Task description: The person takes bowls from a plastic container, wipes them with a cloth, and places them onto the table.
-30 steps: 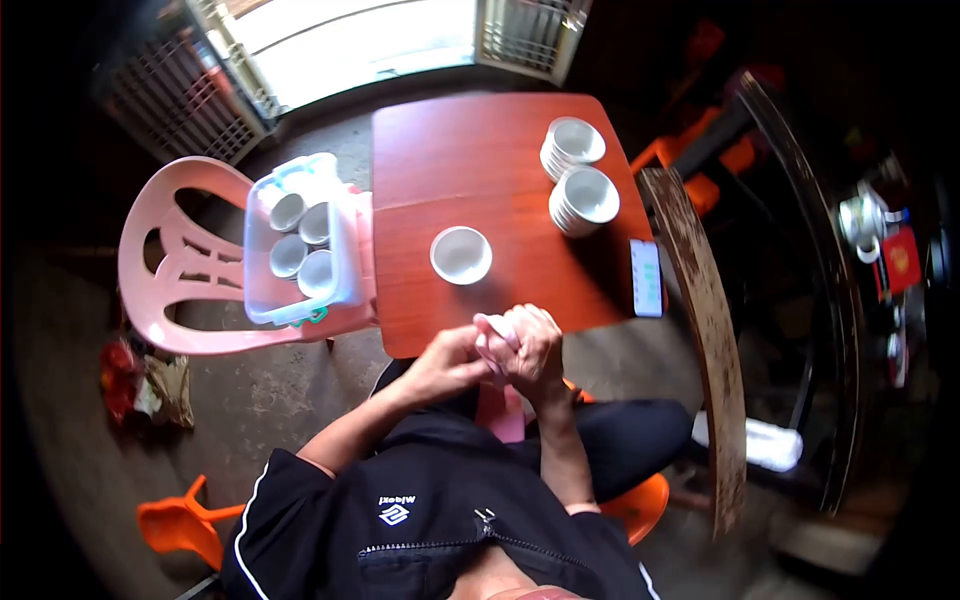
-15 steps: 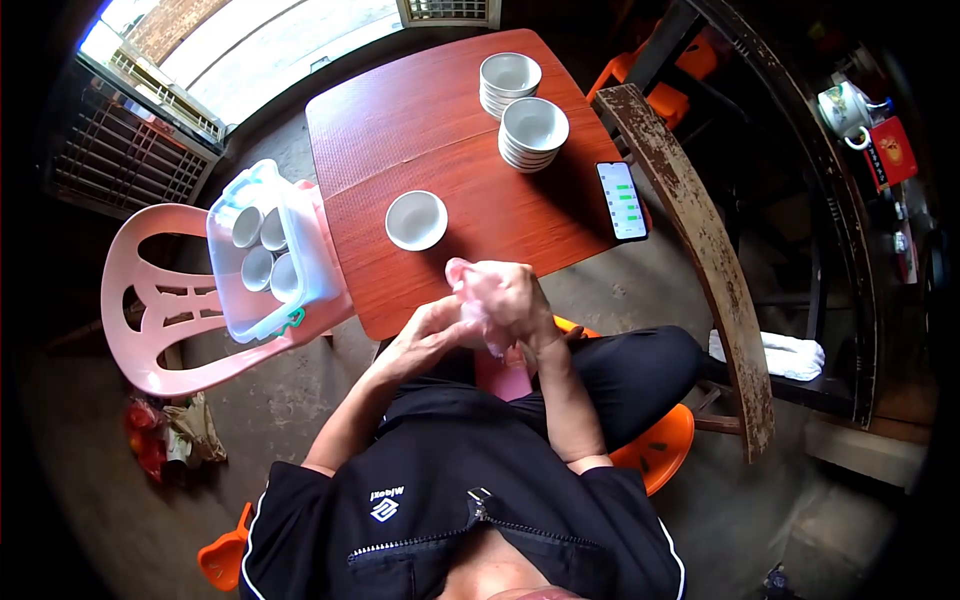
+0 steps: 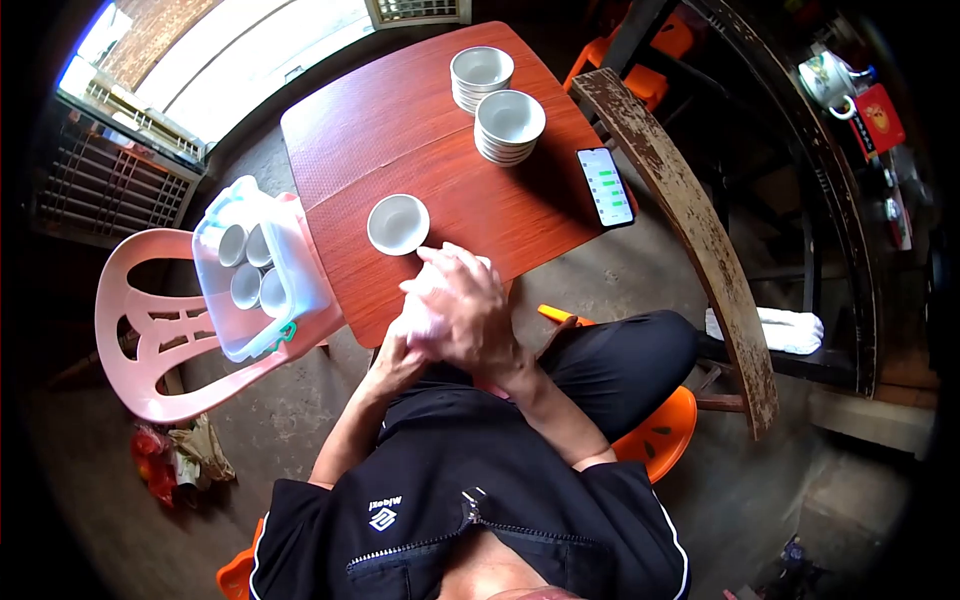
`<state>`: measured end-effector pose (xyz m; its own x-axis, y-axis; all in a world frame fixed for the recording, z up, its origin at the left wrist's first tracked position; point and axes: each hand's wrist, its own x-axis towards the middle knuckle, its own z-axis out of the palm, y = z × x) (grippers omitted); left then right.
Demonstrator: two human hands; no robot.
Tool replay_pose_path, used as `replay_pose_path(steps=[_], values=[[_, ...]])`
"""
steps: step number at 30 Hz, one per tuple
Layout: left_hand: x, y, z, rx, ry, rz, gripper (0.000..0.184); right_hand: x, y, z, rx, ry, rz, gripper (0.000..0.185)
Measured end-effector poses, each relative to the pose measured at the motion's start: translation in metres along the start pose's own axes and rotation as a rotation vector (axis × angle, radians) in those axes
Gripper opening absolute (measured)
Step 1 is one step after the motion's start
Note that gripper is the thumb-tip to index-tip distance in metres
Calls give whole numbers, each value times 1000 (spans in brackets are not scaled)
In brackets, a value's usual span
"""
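A crumpled pale pink cloth is between my two hands, over the table's near edge. My left hand grips it from below on the left side. Over its right side lies my right hand, fingers bent round it and slightly blurred. Just beyond my fingers, a single white bowl stands upright on the red-brown table. Two stacks of white bowls, a nearer one and a farther one, stand at the table's far right.
A phone lies at the table's right edge. On the pink chair at left sits a clear plastic box holding several cups. A worn wooden bench borders the right. Bags lie on the floor.
The view has turned and shifted, so the table appears tilted and farther left. My right hand has moved from gripping the cloth's upper end to lying across it. The bowls stay in place.
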<state>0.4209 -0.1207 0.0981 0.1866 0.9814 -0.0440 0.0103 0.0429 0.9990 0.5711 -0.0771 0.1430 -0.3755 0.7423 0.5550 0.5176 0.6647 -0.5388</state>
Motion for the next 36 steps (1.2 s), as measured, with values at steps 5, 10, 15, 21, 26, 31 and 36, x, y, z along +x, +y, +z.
replay_pose_path(steps=[5,10,15,21,26,31,36], values=[[-8,20,0,-128,-152,-121,34,3,26,6,964,-90,591,23],[-24,-11,-22,-109,-102,-1,47,-1,-16,-1,-6,-2,-52,38],[-7,43,-10,-245,-241,-169,23,-4,34,11,1135,-52,349,33],[-4,45,-1,-235,-237,-212,28,-21,45,31,1912,136,844,37],[1,27,-17,-730,-284,-380,42,15,24,-18,776,-416,405,20],[6,34,-5,-536,-145,-264,37,-20,38,39,1434,163,816,33],[11,18,-7,-604,-80,-263,30,-36,40,43,672,179,339,39]])
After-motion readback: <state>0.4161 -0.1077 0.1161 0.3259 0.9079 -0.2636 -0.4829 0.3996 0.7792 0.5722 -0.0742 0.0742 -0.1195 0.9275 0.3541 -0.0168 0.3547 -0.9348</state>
